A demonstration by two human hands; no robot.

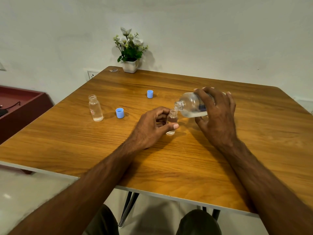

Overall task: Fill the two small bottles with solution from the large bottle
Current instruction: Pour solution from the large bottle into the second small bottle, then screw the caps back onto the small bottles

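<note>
My right hand [218, 114] grips the large clear bottle [189, 106], tipped nearly flat with its open mouth pointing left, just over the neck of a small clear bottle [172, 118]. That small bottle stands upright on the wooden table [169, 158], held between the thumb and fingers of my left hand [152, 126]. Clear liquid lies along the lower side of the large bottle. A second small bottle [95, 108] stands uncapped at the left, with a little liquid at its bottom. Two blue caps [120, 112] [150, 93] rest on the table between them.
A white pot of artificial flowers [130, 53] stands at the table's far edge against the wall. A dark red cabinet [18, 106] with a cable on it sits to the left. A wall socket [92, 74] is behind the table's far left corner.
</note>
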